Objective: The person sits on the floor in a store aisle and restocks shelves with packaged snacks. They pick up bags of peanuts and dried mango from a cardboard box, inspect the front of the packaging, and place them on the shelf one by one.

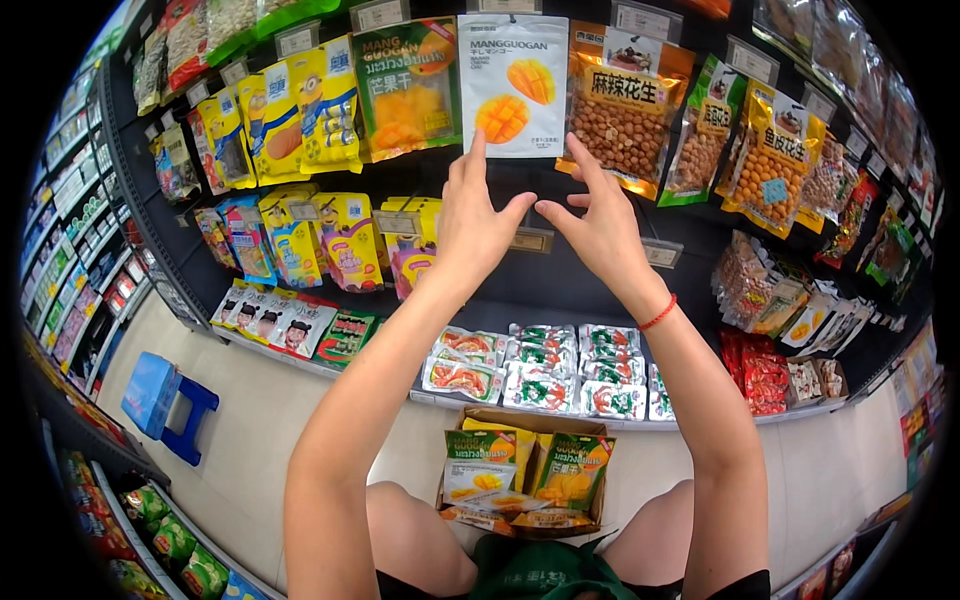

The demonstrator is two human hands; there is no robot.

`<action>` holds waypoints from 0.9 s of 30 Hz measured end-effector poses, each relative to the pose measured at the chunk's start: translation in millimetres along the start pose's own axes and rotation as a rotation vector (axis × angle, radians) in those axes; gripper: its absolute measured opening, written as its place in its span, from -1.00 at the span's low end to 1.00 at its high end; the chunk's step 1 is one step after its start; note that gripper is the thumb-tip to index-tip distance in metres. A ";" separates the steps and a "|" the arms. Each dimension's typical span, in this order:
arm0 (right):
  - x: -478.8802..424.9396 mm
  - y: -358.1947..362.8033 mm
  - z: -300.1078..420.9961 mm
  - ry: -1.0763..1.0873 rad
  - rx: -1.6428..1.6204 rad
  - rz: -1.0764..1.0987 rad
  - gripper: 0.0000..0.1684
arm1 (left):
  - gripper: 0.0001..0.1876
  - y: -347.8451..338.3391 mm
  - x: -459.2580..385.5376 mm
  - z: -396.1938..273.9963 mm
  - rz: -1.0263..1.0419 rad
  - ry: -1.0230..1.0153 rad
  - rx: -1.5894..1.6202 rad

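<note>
A white pouch of dried mango [517, 64] hangs from a shelf hook, facing me. The index finger of my left hand [476, 210] overlaps the pouch's lower left edge. My right hand [600, 206] is raised with its index fingertip by the lower right corner. Both hands have their fingers apart and hold nothing. My thumbs point at each other below the pouch with a small gap between them. A green dried-mango bag [411, 90] hangs to the left. On the right hangs an orange bag of coated peanuts [622, 124].
An open cardboard box [600, 495] of green and white mango bags stands between my knees. Silvery snack packs [540, 375] lie on the bottom shelf. Yellow snack bags [270, 131] hang at left. A blue stool [191, 420] with a blue box [150, 390] is on the floor.
</note>
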State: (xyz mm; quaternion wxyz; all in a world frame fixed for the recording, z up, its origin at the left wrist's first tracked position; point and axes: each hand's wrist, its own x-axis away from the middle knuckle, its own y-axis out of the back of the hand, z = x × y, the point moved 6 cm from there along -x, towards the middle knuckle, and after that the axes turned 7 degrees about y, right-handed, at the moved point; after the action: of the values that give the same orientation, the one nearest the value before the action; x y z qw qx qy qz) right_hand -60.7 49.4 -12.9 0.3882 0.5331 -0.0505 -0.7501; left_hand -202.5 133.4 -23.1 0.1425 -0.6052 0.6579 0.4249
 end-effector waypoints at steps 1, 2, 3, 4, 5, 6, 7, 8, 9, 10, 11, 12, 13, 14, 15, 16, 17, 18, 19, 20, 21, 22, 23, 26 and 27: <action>5.6 1.7 4.4 -0.012 -0.019 0.011 -0.04 | -0.03 0.4 7.1 -2.5 0.000 -0.014 0.006; 11.4 3.9 9.3 -0.019 -0.019 0.022 -0.07 | -0.07 -0.4 14.5 -4.4 0.016 -0.020 0.003; 17.1 6.6 12.1 -0.015 -0.023 0.026 -0.08 | -0.08 -1.0 21.8 -7.5 0.024 -0.019 0.012; 22.6 9.2 14.5 -0.012 -0.027 0.030 -0.09 | -0.09 -1.6 28.8 -10.6 0.032 -0.019 0.020; 27.9 11.7 17.0 -0.008 -0.031 0.034 -0.10 | -0.10 -1.6 35.9 -13.2 0.040 -0.018 0.028; 33.3 15.1 19.1 -0.007 -0.035 0.029 -0.10 | -0.12 -2.0 42.8 -16.4 0.064 -0.015 0.036; 38.8 17.4 19.7 -0.011 -0.035 0.036 -0.09 | -0.12 -3.0 49.5 -19.0 0.089 0.004 0.061; 44.2 20.0 19.8 -0.014 -0.034 0.043 -0.09 | -0.13 -4.4 56.1 -22.3 0.115 0.023 0.085; 49.2 21.9 20.8 -0.014 -0.036 0.051 -0.09 | -0.13 -4.8 62.3 -24.6 0.137 0.042 0.108; 54.5 23.9 21.9 -0.020 -0.040 0.057 -0.09 | -0.14 -5.5 68.4 -25.9 0.143 0.036 0.116; 60.1 25.9 23.0 -0.025 -0.044 0.064 -0.09 | -0.13 -6.2 74.1 -26.5 0.139 0.036 0.100; 65.5 27.7 24.0 -0.030 -0.047 0.071 -0.09 | -0.12 -6.9 79.4 -27.5 0.135 0.036 0.085; 70.8 29.2 24.4 -0.034 -0.053 0.078 -0.09 | -0.11 -7.2 84.7 -28.8 0.130 0.036 0.070; 76.2 30.3 24.5 -0.039 -0.058 0.085 -0.09 | -0.11 -8.1 90.3 -29.7 0.143 0.047 0.067; 81.6 31.1 24.4 -0.043 -0.064 0.093 -0.10 | -0.12 -9.1 95.7 -30.8 0.155 0.058 0.074; 87.1 32.0 24.5 -0.053 -0.070 0.095 -0.10 | -0.12 -9.9 100.9 -31.9 0.167 0.069 0.080; 92.7 32.7 24.8 -0.062 -0.076 0.098 -0.10 | -0.12 -10.6 106.4 -33.0 0.178 0.080 0.086; 97.8 34.2 24.9 -0.072 -0.080 0.099 -0.10 | -0.14 -11.1 111.9 -36.1 0.202 0.096 0.092; 102.8 35.1 24.7 -0.075 -0.092 0.100 -0.10 | -0.15 -11.4 116.7 -38.2 0.215 0.100 0.109; 107.7 35.8 24.1 -0.079 -0.105 0.101 -0.10 | -0.16 -11.9 121.3 -40.1 0.228 0.104 0.127; 113.2 36.8 24.1 -0.084 -0.116 0.103 -0.10 | -0.17 -12.8 126.7 -41.8 0.242 0.109 0.145; 118.6 38.3 25.0 -0.085 -0.124 0.104 -0.10 | -0.17 -13.8 132.3 -43.3 0.253 0.119 0.145; 123.3 39.4 24.7 -0.093 -0.123 0.109 -0.10 | -0.17 -15.1 137.4 -43.2 0.254 0.123 0.142; 141.1 39.7 21.6 -0.116 -0.130 0.128 -0.11 | -0.16 -19.2 156.8 -43.5 0.281 0.174 0.171; 148.5 39.3 20.0 -0.121 -0.132 0.141 -0.11 | -0.16 -21.3 164.1 -43.7 0.298 0.186 0.171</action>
State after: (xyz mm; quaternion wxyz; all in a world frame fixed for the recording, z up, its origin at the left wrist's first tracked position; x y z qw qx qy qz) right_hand -76.1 -79.0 -98.1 0.4705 0.4551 -0.0616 -0.7534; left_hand -205.9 -7.4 -120.3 0.0677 -0.5236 0.7842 0.3260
